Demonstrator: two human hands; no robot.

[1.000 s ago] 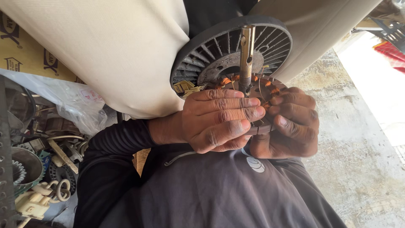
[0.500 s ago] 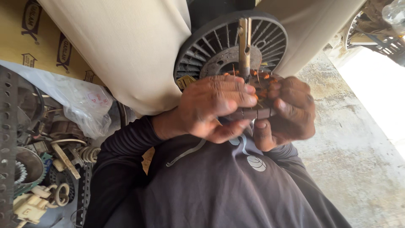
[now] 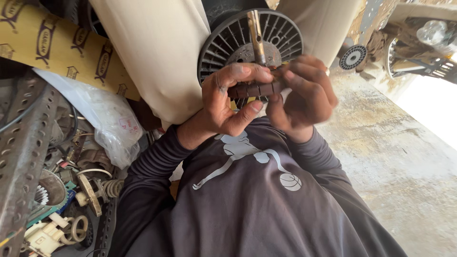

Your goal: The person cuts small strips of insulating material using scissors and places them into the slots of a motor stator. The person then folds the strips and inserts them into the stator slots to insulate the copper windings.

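Both my hands hold a small motor rotor (image 3: 254, 89), a dark brown ribbed core with a metal shaft (image 3: 256, 35) sticking up. My left hand (image 3: 226, 102) grips the core's left end, fingers on top and thumb below. The right end is clasped by my right hand (image 3: 304, 97). Behind them a black round finned disc (image 3: 223, 43) rests between my beige trouser legs (image 3: 157, 57). My dark long-sleeved shirt (image 3: 247, 204) fills the bottom of the view.
At the left stand a perforated metal rack (image 3: 21, 157), a clear plastic bag (image 3: 102, 119), yellow printed cardboard (image 3: 57, 47) and several coils and motor parts (image 3: 81, 190). Bare concrete floor (image 3: 404, 157) lies to the right, with another round finned part (image 3: 353, 57) and scrap beyond.
My left fingers have pulled back from over the rotor, so its brown core now shows between both hands. The view has tilted, showing more of my shirt and the floor.
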